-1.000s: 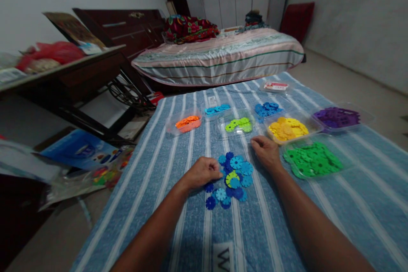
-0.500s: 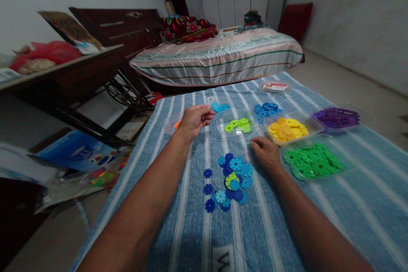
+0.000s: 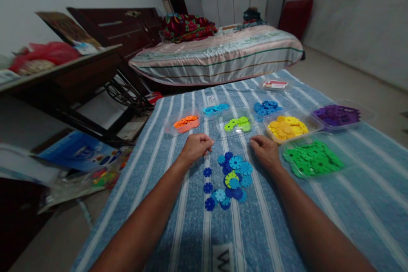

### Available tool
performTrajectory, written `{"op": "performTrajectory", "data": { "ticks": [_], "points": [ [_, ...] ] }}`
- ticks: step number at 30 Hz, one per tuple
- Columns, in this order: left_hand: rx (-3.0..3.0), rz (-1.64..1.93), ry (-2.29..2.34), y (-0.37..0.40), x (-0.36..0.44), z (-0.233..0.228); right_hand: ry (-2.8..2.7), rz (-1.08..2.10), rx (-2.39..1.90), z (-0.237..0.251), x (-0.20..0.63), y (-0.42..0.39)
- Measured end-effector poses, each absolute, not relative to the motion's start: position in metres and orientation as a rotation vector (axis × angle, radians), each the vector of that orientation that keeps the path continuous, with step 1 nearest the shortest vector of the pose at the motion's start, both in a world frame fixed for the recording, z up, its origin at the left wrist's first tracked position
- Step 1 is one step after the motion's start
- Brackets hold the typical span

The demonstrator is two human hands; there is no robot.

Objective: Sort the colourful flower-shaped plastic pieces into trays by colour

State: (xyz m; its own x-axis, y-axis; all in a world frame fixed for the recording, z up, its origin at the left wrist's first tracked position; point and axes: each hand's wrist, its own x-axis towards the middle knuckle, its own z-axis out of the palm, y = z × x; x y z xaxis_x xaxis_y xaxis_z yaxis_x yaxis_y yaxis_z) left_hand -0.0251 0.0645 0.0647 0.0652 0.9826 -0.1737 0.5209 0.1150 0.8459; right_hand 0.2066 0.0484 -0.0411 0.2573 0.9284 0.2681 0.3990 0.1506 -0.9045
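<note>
A pile of blue and light-blue toothed plastic discs (image 3: 232,176), with one yellow-green disc among them, lies on a blue striped cloth (image 3: 191,221). My left hand (image 3: 196,146) hovers just left of the pile's far end, fingers curled in; nothing shows between them. My right hand (image 3: 266,151) rests on the cloth at the pile's right side, fingers curled, beside a clear tray of green discs (image 3: 312,159). Two dark-blue discs (image 3: 207,179) lie apart on the pile's left.
Clear trays stand in a row behind the pile: orange discs (image 3: 186,122), light-blue discs (image 3: 216,109), lime discs (image 3: 238,124), yellow discs (image 3: 287,127), purple discs (image 3: 336,114). Loose blue discs (image 3: 266,108) lie behind. A bed (image 3: 219,55) is beyond; a dark table (image 3: 63,76) and bags stand left.
My left hand reached from the pile out to the light-blue tray, then drew back to the pile's left side. My right hand stayed in place.
</note>
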Motion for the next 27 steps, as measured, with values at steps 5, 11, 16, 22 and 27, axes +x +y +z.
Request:
{"op": "performTrajectory", "data": {
  "ticks": [5, 11, 16, 22, 27],
  "points": [
    [1.756, 0.413, 1.556, 0.051, -0.029, 0.04, -1.326, 0.615, -1.451, -0.042, 0.207, 0.048],
    [1.971, 0.212, 1.592, 0.051, -0.019, 0.03, -1.314, 0.615, -1.455, -0.042, 0.207, 0.047],
    [1.978, 0.211, 1.604, 0.052, -0.017, 0.031, -1.315, 0.632, -1.441, -0.042, 0.207, 0.048],
    [1.664, 0.389, 1.522, 0.05, -0.027, 0.025, -1.315, 0.612, -1.445, -0.042, 0.207, 0.048],
    [1.499, 0.389, 1.516, 0.052, -0.05, 0.038, -1.324, 0.613, -1.447, -0.044, 0.207, 0.049]
  ]
}}
